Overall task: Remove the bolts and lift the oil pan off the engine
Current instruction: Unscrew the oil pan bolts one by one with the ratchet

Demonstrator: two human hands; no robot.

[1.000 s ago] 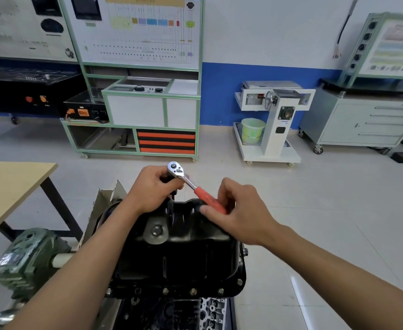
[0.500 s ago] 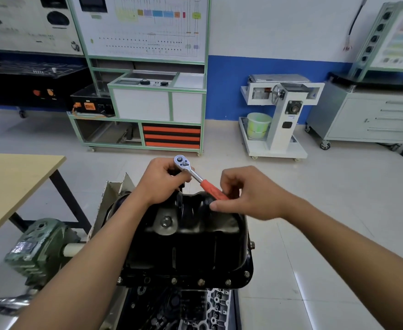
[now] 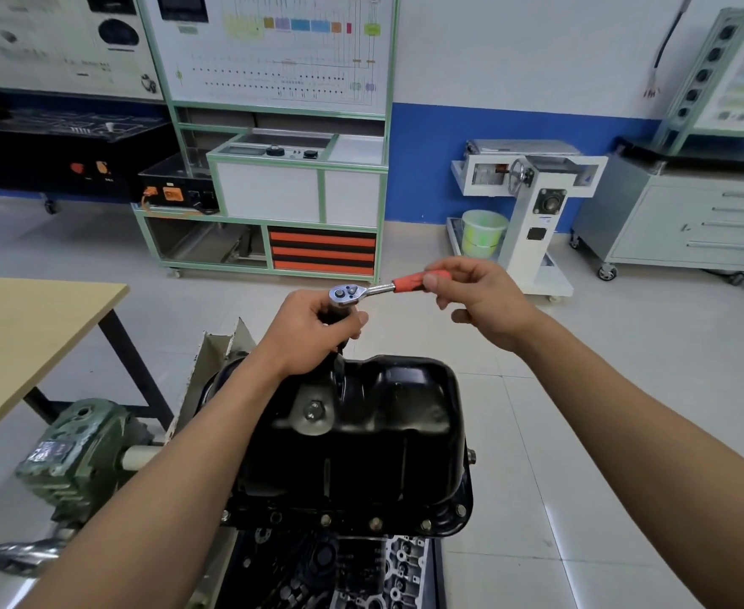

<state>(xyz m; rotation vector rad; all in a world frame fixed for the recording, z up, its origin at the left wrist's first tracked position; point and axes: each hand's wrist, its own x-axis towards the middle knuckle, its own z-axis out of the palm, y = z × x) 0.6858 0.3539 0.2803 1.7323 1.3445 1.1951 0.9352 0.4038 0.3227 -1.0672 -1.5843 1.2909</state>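
The black oil pan (image 3: 383, 432) is seen in the lower middle of the view, seated on the engine (image 3: 361, 573), of which only a strip is shown before it is cut off by the bottom edge. A row of bolts (image 3: 375, 523) is visible along the pan's near flange; the far flange is hidden behind the pan's body and the left hand (image 3: 313, 331). A ratchet (image 3: 361, 293) is held above the pan's far edge. Its red grip is pinched between the thumb and curled fingers of the right hand (image 3: 480, 301), and the end of the grip is covered by those fingers. The left hand is curled closed around whatever hangs beneath the ratchet's chrome head; only a short dark piece shows below the fist, and what it meets cannot be made out. A green gearbox (image 3: 76, 450) is partly covered by the left forearm, and a wooden table (image 3: 32, 336) is cut off at the left.
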